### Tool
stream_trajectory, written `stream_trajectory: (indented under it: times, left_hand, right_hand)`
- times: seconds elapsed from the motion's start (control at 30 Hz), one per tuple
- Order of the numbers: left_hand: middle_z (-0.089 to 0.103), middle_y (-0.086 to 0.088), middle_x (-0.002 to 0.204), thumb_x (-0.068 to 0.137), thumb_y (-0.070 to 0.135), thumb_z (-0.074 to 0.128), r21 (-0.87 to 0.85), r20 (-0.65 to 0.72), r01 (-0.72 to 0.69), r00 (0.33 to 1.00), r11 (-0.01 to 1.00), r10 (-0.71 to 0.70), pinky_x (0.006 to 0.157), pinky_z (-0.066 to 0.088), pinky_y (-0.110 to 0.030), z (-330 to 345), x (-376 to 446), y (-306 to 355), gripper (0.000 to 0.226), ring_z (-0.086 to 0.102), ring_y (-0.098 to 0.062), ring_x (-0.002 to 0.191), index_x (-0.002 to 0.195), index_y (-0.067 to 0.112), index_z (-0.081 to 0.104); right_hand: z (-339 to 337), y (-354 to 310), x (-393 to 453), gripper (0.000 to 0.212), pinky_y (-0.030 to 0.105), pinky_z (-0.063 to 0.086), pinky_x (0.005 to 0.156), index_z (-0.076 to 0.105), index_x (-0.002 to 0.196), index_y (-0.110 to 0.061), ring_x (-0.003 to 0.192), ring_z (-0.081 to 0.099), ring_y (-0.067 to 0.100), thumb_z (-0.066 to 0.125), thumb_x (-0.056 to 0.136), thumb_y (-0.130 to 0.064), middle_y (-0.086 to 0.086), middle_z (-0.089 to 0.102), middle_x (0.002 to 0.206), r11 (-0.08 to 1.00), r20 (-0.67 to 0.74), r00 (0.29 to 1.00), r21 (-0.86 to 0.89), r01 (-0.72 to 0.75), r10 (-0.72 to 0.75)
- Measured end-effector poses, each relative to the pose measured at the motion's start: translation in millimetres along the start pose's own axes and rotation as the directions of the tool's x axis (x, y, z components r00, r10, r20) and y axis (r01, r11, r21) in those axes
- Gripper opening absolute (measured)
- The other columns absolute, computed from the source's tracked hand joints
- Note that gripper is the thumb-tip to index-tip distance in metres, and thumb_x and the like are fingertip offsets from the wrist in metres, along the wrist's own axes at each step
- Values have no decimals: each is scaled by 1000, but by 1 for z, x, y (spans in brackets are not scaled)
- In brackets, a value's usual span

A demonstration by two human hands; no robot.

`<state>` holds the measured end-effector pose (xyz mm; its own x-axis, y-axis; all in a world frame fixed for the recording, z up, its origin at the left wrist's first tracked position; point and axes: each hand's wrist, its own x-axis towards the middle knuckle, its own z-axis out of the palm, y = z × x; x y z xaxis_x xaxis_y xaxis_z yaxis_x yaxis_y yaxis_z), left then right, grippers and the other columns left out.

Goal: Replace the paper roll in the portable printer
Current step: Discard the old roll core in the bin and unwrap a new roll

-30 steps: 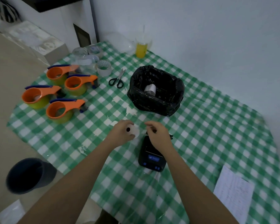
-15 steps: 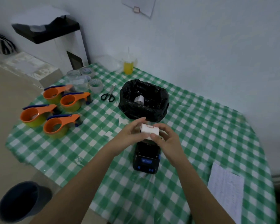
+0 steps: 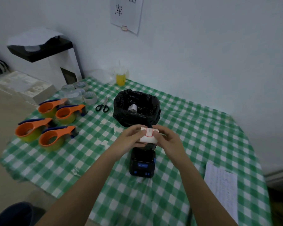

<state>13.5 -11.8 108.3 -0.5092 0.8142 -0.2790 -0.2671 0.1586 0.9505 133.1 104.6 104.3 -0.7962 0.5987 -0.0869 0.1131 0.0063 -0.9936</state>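
Observation:
A white paper roll (image 3: 148,137) with a red-edged sticker on top is held above the table between both hands. My left hand (image 3: 130,139) grips its left end and my right hand (image 3: 167,141) grips its right end, thumb at the sticker. Just below them the black portable printer (image 3: 142,164) lies on the green checked tablecloth (image 3: 194,144), its lid up behind the roll. A used roll (image 3: 133,107) lies inside the black-bagged bin (image 3: 136,108) beyond the printer.
Several orange tape dispensers (image 3: 55,139) stand at the left, clear tape rolls (image 3: 90,97) and scissors (image 3: 103,105) behind them. A yellow cup (image 3: 120,77) stands by the wall. A printed sheet (image 3: 221,190) lies at the right. A dark bucket (image 3: 13,214) is on the floor lower left.
The roll went from my left hand alone to both hands and was lifted above the printer, sticker turned upward. The camera tilted up, showing more wall.

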Motion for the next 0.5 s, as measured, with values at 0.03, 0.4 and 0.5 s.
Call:
stream_trajectory:
  times: [0.03,0.4,0.5]
  left_hand:
    - [64,-4,103,93,18,50,2,10,-7,1000,1000,7,76,60,-24,0,-2,2,27,65,-17,96,119,13,57]
    - [56,1,59,90,63,17,316,17,59,998,947,-68,48,38,-23,10,-11,17,56,48,-9,44,91,22,54]
    - [46,1,57,94,55,24,289,24,-11,1000,957,4,44,32,-23,10,-11,18,41,39,-8,42,89,24,51]
  right_hand:
    - [0,-1,-1,18,36,59,81,65,105,-23,95,67,21,57,90,-16,2,69,105,1000,-9,1000,-8,12,-12]
    - [10,-10,-14,23,22,54,74,65,100,-27,102,63,20,58,88,-8,10,68,107,987,-54,987,46,156,-154]
    - [10,-13,-16,22,22,55,74,64,101,-23,101,63,19,59,88,-6,7,67,105,985,-50,985,49,166,-164]
